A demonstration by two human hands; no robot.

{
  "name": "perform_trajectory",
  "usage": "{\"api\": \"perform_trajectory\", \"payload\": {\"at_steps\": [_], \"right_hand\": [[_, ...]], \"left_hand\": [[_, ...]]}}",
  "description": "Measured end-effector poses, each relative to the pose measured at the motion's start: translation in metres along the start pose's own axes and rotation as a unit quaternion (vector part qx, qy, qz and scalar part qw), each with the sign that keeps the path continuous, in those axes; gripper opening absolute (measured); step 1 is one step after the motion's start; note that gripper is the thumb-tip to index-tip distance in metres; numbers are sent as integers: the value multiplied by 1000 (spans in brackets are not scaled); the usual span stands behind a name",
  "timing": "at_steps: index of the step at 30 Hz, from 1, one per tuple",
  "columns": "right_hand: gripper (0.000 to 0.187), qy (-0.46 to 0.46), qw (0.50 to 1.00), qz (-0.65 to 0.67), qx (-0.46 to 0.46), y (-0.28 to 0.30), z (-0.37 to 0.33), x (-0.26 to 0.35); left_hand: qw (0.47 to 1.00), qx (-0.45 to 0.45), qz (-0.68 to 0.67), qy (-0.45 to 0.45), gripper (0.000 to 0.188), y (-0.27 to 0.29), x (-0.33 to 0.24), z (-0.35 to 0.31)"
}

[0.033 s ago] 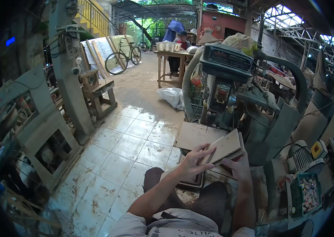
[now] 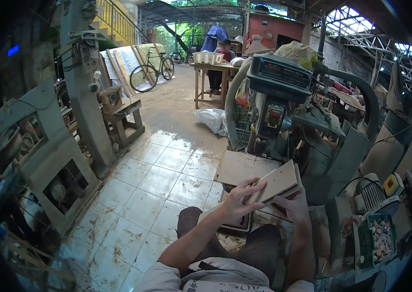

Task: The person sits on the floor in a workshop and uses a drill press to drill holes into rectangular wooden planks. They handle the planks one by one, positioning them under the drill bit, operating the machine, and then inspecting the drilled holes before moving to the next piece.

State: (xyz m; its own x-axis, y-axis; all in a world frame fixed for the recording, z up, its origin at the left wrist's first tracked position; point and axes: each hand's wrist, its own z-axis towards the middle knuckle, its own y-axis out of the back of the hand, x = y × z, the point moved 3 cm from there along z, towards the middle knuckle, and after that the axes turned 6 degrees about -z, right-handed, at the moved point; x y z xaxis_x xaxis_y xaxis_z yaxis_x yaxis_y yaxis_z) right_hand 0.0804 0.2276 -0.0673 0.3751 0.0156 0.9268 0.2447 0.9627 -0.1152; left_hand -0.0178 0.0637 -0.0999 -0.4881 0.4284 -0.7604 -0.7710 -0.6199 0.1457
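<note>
A small stack of flat, pale wooden boards [image 2: 280, 181] is held up, tilted, over my lap. Across its left edge lies my left hand [image 2: 240, 200], fingers curled and thumb underneath. My right hand [image 2: 294, 206] grips the lower right side of the boards from below; part of its fingers is hidden behind them. Just beyond the boards stands a bench drill [image 2: 280, 78], its chuck above a flat board-topped work table [image 2: 245, 168].
A green crate [image 2: 380, 238] of small colourful pieces and a grey motor [image 2: 374, 195] lie to my right. Machine frames [image 2: 57, 180] line the left side. Farther off are a bicycle [image 2: 151, 70], a white bag [image 2: 213, 120] and a person [image 2: 223, 53] behind a wooden table [image 2: 211, 68].
</note>
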Motion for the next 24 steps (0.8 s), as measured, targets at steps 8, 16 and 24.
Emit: {"api": "perform_trajectory", "payload": {"at_steps": [8, 16, 24], "right_hand": [[81, -9, 1000, -10, 3, -7, 2, -5], [83, 2, 999, 29, -17, -7, 2, -15], [61, 49, 998, 28, -31, -8, 2, -17]], "left_hand": [[1000, -12, -20, -12, 60, 4, 11, -7], [999, -23, -39, -1, 61, 7, 9, -9], [998, -51, -41, 1, 62, 3, 4, -14]]}}
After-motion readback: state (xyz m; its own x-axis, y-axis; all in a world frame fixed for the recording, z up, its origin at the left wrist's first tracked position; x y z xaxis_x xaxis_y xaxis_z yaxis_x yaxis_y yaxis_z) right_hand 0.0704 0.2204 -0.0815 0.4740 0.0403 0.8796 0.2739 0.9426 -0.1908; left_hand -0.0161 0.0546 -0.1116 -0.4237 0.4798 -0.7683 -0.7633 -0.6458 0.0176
